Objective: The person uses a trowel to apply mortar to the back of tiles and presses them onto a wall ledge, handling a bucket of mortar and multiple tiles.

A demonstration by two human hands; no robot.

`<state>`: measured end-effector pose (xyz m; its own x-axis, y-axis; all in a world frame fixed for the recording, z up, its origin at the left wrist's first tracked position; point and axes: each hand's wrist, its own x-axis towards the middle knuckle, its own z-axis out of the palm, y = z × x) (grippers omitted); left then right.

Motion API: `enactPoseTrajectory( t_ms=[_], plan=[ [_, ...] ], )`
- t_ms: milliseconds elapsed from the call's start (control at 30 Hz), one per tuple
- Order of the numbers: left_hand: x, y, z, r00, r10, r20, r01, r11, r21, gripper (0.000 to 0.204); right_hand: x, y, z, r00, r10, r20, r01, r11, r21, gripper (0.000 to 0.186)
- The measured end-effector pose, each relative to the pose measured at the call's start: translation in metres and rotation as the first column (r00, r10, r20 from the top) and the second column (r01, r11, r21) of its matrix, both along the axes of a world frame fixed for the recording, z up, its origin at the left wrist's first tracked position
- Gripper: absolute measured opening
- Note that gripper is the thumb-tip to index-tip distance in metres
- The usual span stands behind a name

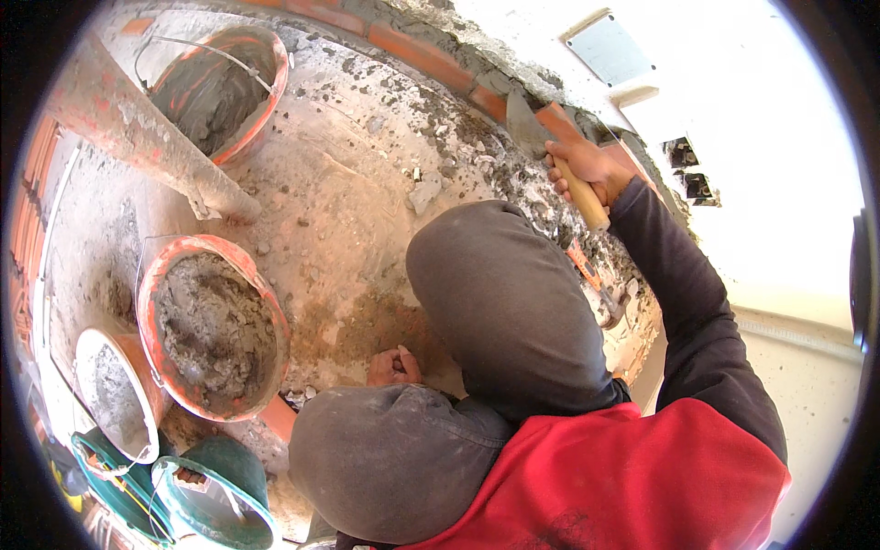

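Note:
My right hand (591,170) is closed around the wooden handle of a trowel (527,126). The trowel's grey, mortar-smeared blade lies against a low row of orange bricks (422,53) along the foot of the white wall. Just beside that hand is an orange brick (561,122) with wet mortar next to it. My left hand (394,367) rests between my bent knees, fingers curled in, and I see nothing in it; the knee hides part of it. On the floor under my right forearm lies a tool with an orange handle (583,264), possibly a hammer.
To my left stand an orange-rimmed bucket of mortar (275,344), a pale bucket (147,440) and green buckets (261,513). Farther off is another mortar bucket (275,110), beside a slanting post (156,137). Mortar crumbs litter the floor. The wall holds electrical boxes (612,48).

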<state>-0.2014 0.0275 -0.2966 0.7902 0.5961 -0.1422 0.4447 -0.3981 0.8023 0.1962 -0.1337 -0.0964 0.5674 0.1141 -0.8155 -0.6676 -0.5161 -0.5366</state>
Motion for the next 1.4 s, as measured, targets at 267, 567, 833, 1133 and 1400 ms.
enactPoseTrajectory(
  t_ms=[267, 567, 833, 1133, 1400],
  plan=[
    [-0.013, 0.005, -0.024, 0.978, -0.115, -0.172, 0.084, 0.98, -0.178, 0.045, -0.01, 0.005, 0.005, 0.994, 0.107, 0.013, -0.106, 0.993, -0.045, 0.026],
    [-0.014, 0.005, -0.024, 0.959, -0.151, -0.238, 0.103, 0.974, -0.203, 0.026, 0.014, 0.001, -0.004, 0.998, -0.003, -0.06, 0.002, 1.0, -0.015, 0.027],
    [-0.008, 0.014, -0.009, 0.939, -0.227, -0.257, 0.16, 0.953, -0.258, 0.025, -0.008, 0.003, -0.014, 0.877, 0.355, 0.323, -0.266, 0.919, -0.29, 0.036],
    [-0.008, 0.006, -0.005, 0.974, -0.127, -0.186, 0.098, 0.983, -0.157, 0.024, -0.028, 0.0, -0.021, 0.941, 0.287, 0.179, -0.242, 0.941, -0.235, 0.036],
    [-0.018, 0.012, -0.038, 0.929, -0.237, -0.285, 0.168, 0.954, -0.247, 0.023, -0.016, 0.014, -0.02, 0.996, -0.08, 0.042, 0.079, 0.997, 0.021, 0.028]
  ],
)
